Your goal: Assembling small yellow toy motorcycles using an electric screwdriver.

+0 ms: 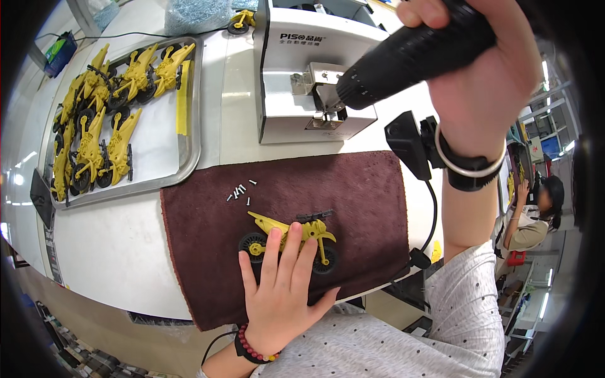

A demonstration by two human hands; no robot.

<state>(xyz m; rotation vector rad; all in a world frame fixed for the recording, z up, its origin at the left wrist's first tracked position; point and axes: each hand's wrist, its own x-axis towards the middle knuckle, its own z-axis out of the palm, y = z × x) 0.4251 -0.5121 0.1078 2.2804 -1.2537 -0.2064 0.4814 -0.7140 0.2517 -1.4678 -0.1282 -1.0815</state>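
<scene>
Under the spread fingers of my left hand [280, 283], a yellow toy motorcycle [271, 225] with black wheels lies on its side on a dark brown cloth [365, 189]. The hand rests flat over its middle and grips nothing. My right hand [479, 69] is raised at the upper right, wrapped round a black electric screwdriver [403, 57]. The driver's tip points down-left into the front of a white screw feeder [302, 47]; whether a screw sits on the tip is too small to tell. Several small silver screws [239, 191] lie loose on the cloth above the toy.
A metal tray [196, 113] at the left holds several similar yellow motorcycles [120, 148] on white paper. Another yellow toy [241, 22] and a clear plastic bag [195, 16] are at the back. A black device with a cable [408, 145] is by my right wrist. A person [535, 217] works far right.
</scene>
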